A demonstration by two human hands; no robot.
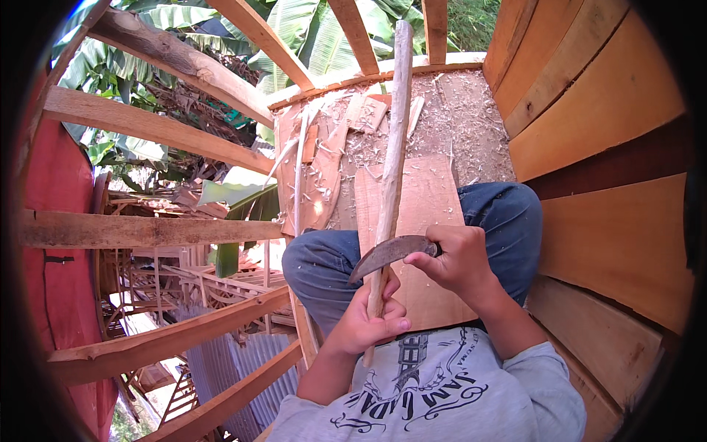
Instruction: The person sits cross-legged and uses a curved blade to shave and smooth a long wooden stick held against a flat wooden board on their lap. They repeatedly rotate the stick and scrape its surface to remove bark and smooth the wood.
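Wooden stick point(391, 188) (knife point(392, 253) across), top free

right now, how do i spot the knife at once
Find the jeans-covered legs, then the wooden board between them. Over it, the right hand grips the knife; its dark, curved blade sets it apart from the pale stick it crosses.

The board point(434, 202) lies between the two knees point(504, 221), and the stick point(395, 140) passes above it. Near the stick's lower end is the left hand point(370, 320); the knife point(390, 255), in the right hand point(460, 258), crosses over the stick. Shavings point(471, 110) lie ahead, on the floor point(479, 155). Railing bars point(158, 228) stand at left, a plank wall point(604, 243) at right.
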